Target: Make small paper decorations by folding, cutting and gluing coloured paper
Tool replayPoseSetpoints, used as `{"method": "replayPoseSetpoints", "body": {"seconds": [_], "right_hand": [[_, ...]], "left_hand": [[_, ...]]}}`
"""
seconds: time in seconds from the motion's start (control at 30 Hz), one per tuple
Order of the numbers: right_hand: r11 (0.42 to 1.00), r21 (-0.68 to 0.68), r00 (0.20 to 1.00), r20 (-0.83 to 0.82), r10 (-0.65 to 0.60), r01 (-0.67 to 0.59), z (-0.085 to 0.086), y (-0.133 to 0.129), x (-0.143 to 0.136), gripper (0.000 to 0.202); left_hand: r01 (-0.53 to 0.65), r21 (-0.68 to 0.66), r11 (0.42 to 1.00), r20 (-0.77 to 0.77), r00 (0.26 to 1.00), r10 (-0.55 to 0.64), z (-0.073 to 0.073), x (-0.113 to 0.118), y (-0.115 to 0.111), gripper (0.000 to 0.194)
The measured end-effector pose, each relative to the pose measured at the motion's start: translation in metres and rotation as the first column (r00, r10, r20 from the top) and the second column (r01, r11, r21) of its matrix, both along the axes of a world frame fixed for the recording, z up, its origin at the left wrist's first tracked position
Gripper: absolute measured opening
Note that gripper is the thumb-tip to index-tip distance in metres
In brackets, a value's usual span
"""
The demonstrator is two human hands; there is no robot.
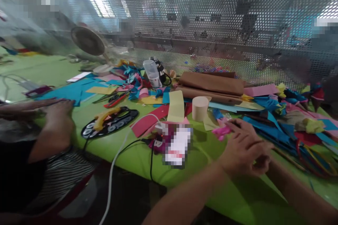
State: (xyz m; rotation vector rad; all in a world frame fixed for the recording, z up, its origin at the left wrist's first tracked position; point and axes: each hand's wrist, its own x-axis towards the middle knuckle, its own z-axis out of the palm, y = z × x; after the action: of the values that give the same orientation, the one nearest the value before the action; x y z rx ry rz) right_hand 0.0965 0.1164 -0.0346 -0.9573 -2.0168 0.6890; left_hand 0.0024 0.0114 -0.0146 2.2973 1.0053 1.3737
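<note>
I'm pinching a pink scrap (221, 132) with my left hand (241, 149) – right hand (260, 163) tucked beneath, grip unclear. It's looking barely shaped – uncut paper (266, 103) is crowding the worktop (232, 197).

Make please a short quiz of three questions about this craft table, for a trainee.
1. True or false: the person's hands are together over the green table.
2. What colour is the small piece at the fingertips?
3. Which stands upright just behind that piece: A) a beige paper cup, B) a glass bottle, C) a red box?

Key: 1 true; 2 pink; 3 A.
</note>
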Motion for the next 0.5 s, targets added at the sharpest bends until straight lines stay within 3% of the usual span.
{"method": "replayPoseSetpoints", "body": {"seconds": [0.07,0.13,0.27,0.4,0.5], "right_hand": [[0.999,-0.036,0.997,0.072,0.035,-0.033,-0.003,0.012,-0.021,0.025],[0.999,-0.030,0.994,0.111,-0.014,0.017,-0.003,0.024,-0.025,0.026],[0.980,-0.003,0.967,0.161,-0.198,0.201,0.002,0.044,0.004,0.028],[0.982,-0.072,0.960,0.238,-0.151,0.172,-0.008,0.053,0.025,0.024],[0.984,-0.125,0.964,0.251,-0.091,0.125,-0.018,0.052,0.024,0.023]], "left_hand": [[0.011,0.017,1.000,-0.049,0.999,-0.010,-0.003,0.002,0.000,0.042],[-0.035,0.013,0.999,-0.065,0.997,0.035,-0.004,0.002,0.003,0.037],[-0.134,-0.026,0.991,-0.021,0.991,0.134,-0.003,-0.003,0.010,0.030],[-0.198,-0.127,0.972,0.157,0.963,0.217,-0.008,-0.006,0.020,0.024],[-0.253,-0.250,0.935,0.331,0.885,0.328,-0.014,-0.012,0.032,0.018]]}}
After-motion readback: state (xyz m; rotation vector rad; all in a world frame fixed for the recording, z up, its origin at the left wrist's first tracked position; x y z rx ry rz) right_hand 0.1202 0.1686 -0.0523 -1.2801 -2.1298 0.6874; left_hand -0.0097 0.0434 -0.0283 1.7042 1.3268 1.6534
